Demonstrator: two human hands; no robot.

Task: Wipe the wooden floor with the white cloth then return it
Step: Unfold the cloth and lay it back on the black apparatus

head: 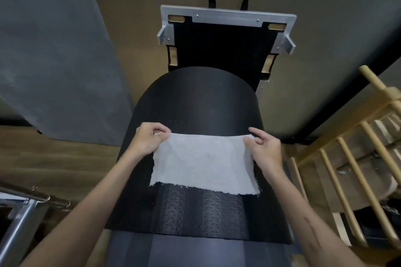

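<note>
Over the black barrel (pixel 195 102), the left hand (pixel 145 138) and right hand (pixel 263 149) each pinched a top corner of the cloth (pixel 204 162), spread flat, so it looked like putting it back, needing a gentle lay-down.

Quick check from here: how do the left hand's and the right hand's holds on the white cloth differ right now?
The left hand pinches the white cloth's upper left corner with its fingers curled in close; the right hand pinches the upper right corner with some fingers lifted loosely above the edge. The left hand sits slightly higher in the picture than the right. Both hold the cloth spread flat over the black curved pad, its lower edge hanging free.
</note>
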